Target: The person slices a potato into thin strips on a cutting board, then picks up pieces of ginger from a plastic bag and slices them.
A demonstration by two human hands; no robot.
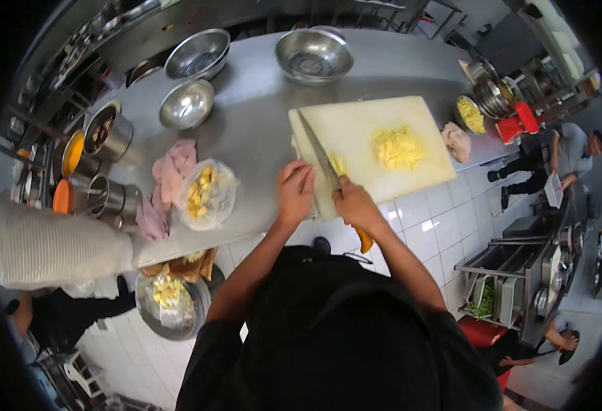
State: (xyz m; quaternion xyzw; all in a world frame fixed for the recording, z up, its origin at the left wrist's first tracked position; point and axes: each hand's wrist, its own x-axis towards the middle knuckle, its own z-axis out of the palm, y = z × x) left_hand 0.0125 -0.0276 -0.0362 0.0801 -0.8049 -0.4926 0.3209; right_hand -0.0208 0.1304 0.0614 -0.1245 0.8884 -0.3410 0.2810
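Observation:
My right hand (357, 205) grips the orange handle of a large kitchen knife (319, 147), its blade lying across the left part of a white cutting board (355, 118). A few thin yellow slices (338, 163) rest on the board beside the blade. Further right on it is a pile of finely cut yellow shreds (398, 147). My left hand (295, 190) is at the board's left edge with its fingers curled together; what they hold, if anything, is hidden. Left of it, a clear plastic bag (224, 195) contains yellow peeled chunks (201, 194).
Pink cloths (175, 170) lie left of the bag. Metal bowls (313, 56) stand along the far side. Stacked plastic containers (57, 243) and pots (112, 133) occupy the left. A bowl of yellow shreds (470, 115) sits right. Below the table edge is a scrap bucket (177, 333). Other people are nearby.

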